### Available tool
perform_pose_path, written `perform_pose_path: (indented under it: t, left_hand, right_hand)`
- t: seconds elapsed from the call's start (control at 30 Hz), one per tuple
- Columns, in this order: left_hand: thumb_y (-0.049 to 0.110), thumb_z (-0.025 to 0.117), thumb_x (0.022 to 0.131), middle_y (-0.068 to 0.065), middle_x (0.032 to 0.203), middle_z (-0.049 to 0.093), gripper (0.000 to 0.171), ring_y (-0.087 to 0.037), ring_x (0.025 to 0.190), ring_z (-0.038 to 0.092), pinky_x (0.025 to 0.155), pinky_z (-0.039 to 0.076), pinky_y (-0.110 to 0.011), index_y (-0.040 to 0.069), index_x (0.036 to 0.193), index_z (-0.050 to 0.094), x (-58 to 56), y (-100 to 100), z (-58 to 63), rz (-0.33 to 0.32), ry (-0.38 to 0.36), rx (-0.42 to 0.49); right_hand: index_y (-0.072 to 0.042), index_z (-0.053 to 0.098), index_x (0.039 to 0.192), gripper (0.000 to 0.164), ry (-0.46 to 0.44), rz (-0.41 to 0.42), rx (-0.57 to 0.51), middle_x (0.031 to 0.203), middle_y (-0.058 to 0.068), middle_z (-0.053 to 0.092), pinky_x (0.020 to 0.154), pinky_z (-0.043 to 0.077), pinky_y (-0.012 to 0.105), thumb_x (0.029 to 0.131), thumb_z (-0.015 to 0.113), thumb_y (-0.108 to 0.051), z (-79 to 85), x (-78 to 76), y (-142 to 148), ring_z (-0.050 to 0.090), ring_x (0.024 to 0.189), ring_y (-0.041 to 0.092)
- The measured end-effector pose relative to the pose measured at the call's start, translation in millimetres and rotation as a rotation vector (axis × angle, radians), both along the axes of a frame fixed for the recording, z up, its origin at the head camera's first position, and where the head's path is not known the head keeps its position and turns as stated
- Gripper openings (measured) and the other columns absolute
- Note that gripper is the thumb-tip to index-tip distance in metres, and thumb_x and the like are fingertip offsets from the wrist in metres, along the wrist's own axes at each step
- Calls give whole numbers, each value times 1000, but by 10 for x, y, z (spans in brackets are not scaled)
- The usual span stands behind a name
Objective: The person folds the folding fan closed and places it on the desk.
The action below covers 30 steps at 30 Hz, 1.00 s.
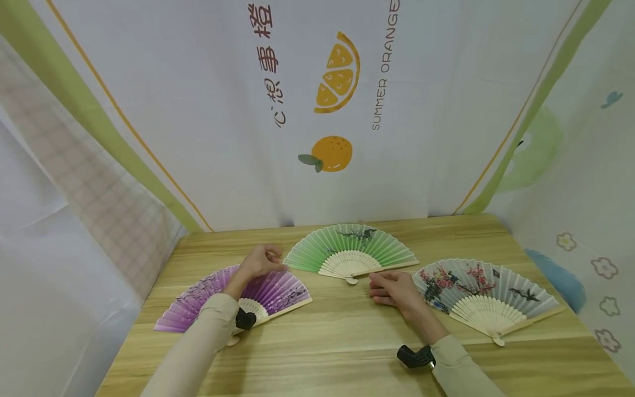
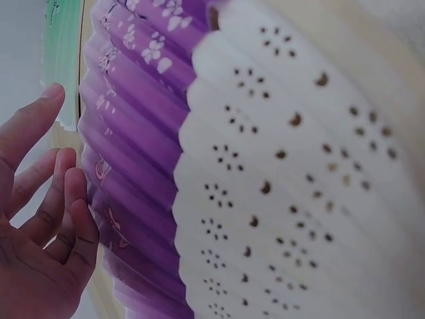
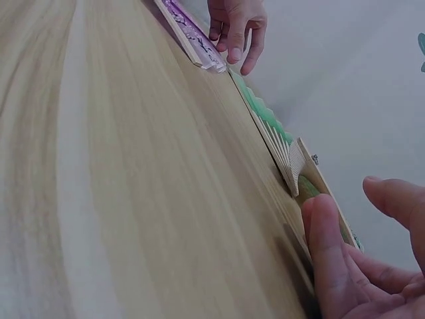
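Observation:
An open green folding fan lies at the back middle of the table. My left hand, fingers loosely bent and holding nothing, hovers over the spread purple folding fan. Its thumb comes close to the green fan's left edge. In the left wrist view the same hand hangs beside the purple pleats, and the fan's pierced pale ribs fill the right. My right hand, likewise with nothing in it, is just below the green fan's right-hand stick, its fingertips near that fan's pivot end.
A grey folding fan with pink blossoms lies spread at the right, beside my right forearm. All three fans rest on a wood-grain table. Behind it hangs a white curtain printed with oranges. Each wrist carries a small black camera.

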<state>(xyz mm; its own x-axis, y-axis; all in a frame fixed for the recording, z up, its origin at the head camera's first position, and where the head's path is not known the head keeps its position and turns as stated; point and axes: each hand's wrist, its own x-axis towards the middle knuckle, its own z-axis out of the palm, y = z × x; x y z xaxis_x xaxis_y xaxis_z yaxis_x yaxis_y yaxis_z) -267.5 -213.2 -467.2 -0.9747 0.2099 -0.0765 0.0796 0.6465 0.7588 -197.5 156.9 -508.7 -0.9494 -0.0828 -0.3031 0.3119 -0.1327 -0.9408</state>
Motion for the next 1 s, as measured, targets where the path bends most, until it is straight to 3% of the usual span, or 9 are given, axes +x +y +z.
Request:
perform_pose_path:
  t: [0.4, 0.73, 1.0]
  left_hand:
    - [13, 90, 77, -10, 88, 71, 39, -27, 87, 66, 83, 54, -43, -6, 106, 70, -80, 3, -71, 21, 24, -89]
    - [15, 88, 78, -10, 87, 70, 36, -24, 79, 65, 75, 54, -39, -5, 103, 70, -73, 5, -78, 9, 56, -86]
    - [16, 90, 78, -11, 89, 70, 35, -25, 83, 64, 75, 53, -38, -3, 99, 70, -56, 59, -48, 46, 46, -118]
  right_hand:
    - [13, 63, 119, 39, -8, -21, 11, 92, 21, 71, 68, 60, 32, 97, 73, -18, -16, -38, -32, 72, 78, 24]
    - [13, 65, 115, 35, -21, -50, 16, 91, 19, 71, 66, 59, 31, 99, 71, -18, -40, -78, -71, 72, 76, 22]
    - [14, 66, 110, 34, -28, -87, 6, 86, 18, 72, 63, 59, 29, 98, 71, -17, -12, -86, -81, 72, 71, 20]
